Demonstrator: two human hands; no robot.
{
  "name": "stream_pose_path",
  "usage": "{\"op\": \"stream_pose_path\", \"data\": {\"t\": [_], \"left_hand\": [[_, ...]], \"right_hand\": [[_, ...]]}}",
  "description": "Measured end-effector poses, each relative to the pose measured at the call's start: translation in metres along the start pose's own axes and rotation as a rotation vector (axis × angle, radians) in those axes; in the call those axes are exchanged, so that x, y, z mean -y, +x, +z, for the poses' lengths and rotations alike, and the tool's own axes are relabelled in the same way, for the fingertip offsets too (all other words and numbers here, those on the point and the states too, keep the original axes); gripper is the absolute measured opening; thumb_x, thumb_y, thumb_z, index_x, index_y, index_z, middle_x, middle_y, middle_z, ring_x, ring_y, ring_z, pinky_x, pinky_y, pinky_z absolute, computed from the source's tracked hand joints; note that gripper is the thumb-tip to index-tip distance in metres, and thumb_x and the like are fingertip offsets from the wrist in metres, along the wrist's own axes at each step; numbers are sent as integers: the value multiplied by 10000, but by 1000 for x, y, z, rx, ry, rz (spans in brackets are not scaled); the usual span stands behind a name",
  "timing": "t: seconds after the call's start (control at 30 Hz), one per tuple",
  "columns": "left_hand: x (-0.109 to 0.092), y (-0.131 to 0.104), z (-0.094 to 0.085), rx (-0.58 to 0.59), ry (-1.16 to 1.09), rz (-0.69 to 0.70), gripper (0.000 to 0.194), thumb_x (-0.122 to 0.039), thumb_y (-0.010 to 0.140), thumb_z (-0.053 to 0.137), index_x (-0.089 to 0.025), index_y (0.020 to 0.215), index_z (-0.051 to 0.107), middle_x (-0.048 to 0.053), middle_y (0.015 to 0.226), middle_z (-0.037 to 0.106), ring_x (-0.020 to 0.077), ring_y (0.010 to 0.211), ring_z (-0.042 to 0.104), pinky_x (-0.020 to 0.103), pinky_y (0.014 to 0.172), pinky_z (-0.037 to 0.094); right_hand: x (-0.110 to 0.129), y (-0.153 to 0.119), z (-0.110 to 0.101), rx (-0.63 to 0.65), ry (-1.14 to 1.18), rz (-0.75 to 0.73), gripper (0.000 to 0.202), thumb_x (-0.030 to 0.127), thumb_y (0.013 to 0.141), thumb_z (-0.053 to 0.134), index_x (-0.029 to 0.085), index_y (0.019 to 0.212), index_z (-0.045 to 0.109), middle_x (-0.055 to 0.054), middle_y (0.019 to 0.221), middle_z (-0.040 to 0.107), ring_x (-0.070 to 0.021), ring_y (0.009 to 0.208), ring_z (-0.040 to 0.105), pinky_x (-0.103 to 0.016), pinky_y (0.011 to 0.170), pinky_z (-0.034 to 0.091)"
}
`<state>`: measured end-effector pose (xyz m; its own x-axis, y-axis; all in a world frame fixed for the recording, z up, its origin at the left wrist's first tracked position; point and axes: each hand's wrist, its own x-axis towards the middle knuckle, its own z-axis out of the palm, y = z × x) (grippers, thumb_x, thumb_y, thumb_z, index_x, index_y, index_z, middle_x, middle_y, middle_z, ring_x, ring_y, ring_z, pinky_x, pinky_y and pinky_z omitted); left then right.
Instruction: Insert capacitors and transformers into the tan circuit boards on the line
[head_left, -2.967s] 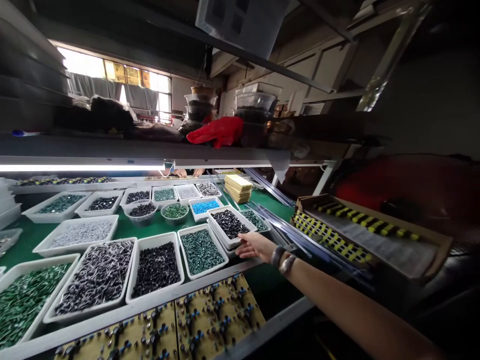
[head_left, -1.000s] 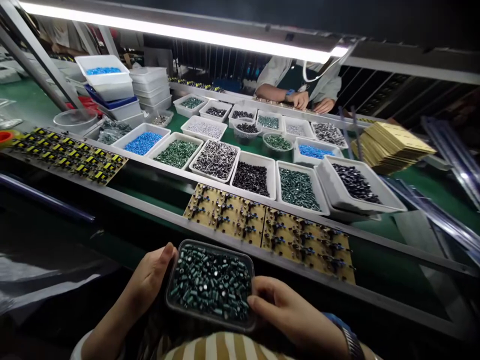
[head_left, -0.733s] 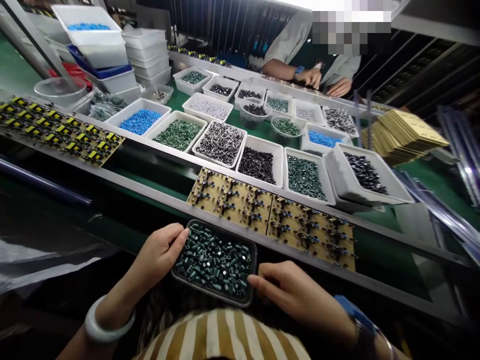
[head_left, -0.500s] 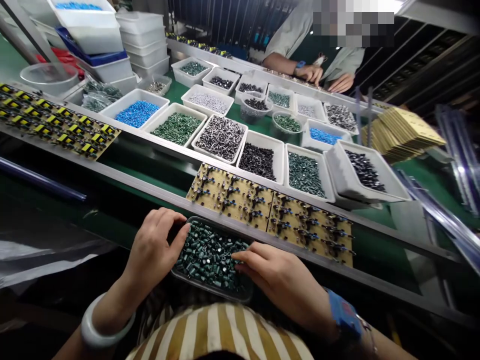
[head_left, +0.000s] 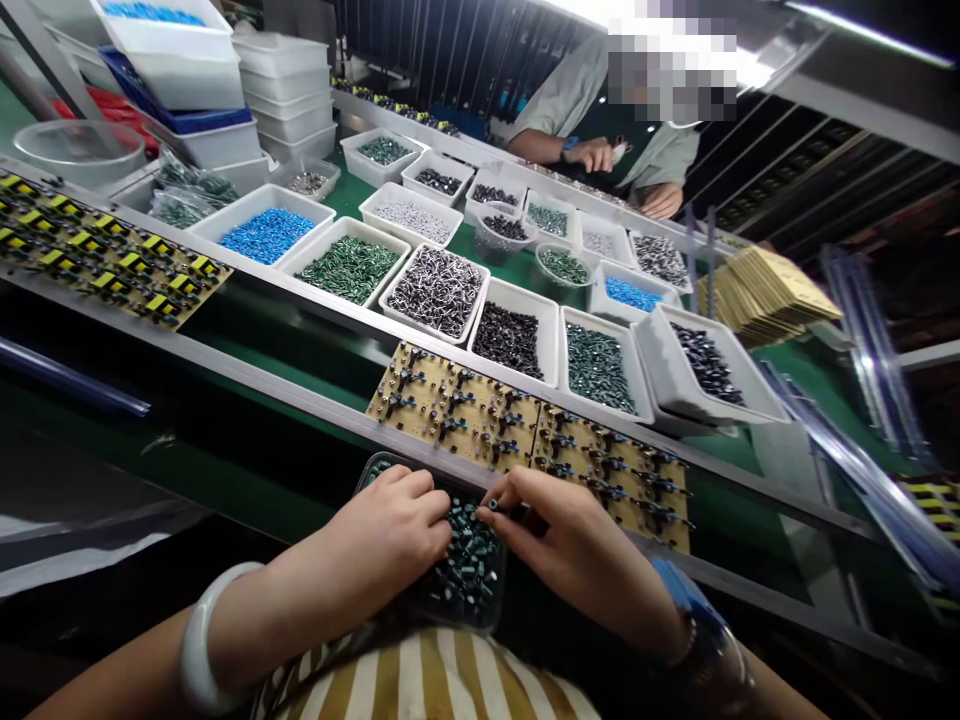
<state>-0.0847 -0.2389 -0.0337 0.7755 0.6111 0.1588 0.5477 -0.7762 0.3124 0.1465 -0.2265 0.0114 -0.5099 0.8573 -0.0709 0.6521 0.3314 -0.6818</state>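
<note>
A black plastic tub [head_left: 501, 600] full of small dark green cylindrical capacitors [head_left: 469, 565] sits in front of my striped clothing. Over its left half is my left hand [head_left: 397, 530], back upward, with the fingers curled down among the parts; whatever the fingertips hold is hidden. At the tub's right rim, my right hand [head_left: 555, 520] pinches one small green capacitor [head_left: 493, 506] between thumb and forefinger. Just beyond both hands, two tan circuit boards [head_left: 442, 410] filled with small upright parts lie end to end on the metal rail.
White bins of sorted components [head_left: 510, 330] line the green bench behind the rail [head_left: 255, 375]. Boards with yellow parts [head_left: 112, 250] rest at left, stacked white containers [head_left: 285, 90] behind. Tan boards [head_left: 765, 295] and clear tubes [head_left: 847, 470] are at right. A co-worker's hands [head_left: 592, 155] are across the bench.
My left hand has moved from the tub's left rim to over the parts, fingers now curled. My right hand has lifted slightly with a capacitor in its pinch. The view has shifted a little.
</note>
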Motion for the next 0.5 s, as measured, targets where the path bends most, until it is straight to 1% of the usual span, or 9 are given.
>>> {"op": "stream_pose_path", "data": {"t": [0.07,0.13,0.23,0.3,0.37,0.5], "left_hand": [[-1,2,0,11,13,20,171,-232,918,713,-197,812,585,-1,863,588,228,844,500,392,738,353],[-2,4,1,7,19,33,167,-229,911,721,-199,824,582,-3,867,582,230,847,494,393,748,354],[-2,5,3,1,25,54,160,-214,916,708,-196,827,576,3,882,581,233,856,490,401,771,364],[0,5,3,0,13,73,145,-210,940,667,-193,837,567,13,903,584,236,860,489,404,766,374],[1,4,2,13,-21,77,108,-198,960,628,-187,876,559,23,927,591,237,868,493,403,762,390],[6,0,1,27,-161,9,76,-120,976,562,-173,927,540,20,894,595,215,852,500,385,779,417]], "right_hand": [[-2,7,-4,-34,91,48,166,221,955,699,185,840,584,25,837,654,-120,749,606,-226,668,456],[-4,14,-7,-61,168,84,168,292,933,744,191,862,630,26,819,666,-118,733,613,-212,636,459],[-9,21,-9,-110,232,113,179,353,909,774,197,920,686,16,842,697,-126,743,640,-209,658,491],[-13,22,-9,-131,238,102,148,347,932,748,208,973,714,7,897,718,-135,791,669,-216,711,518],[-17,23,-9,-133,211,73,106,306,964,708,227,1033,727,3,974,730,-143,871,690,-224,787,535],[-20,24,-9,-156,43,-33,130,215,988,665,232,1113,697,1,1042,720,-144,941,684,-241,865,532]]}}
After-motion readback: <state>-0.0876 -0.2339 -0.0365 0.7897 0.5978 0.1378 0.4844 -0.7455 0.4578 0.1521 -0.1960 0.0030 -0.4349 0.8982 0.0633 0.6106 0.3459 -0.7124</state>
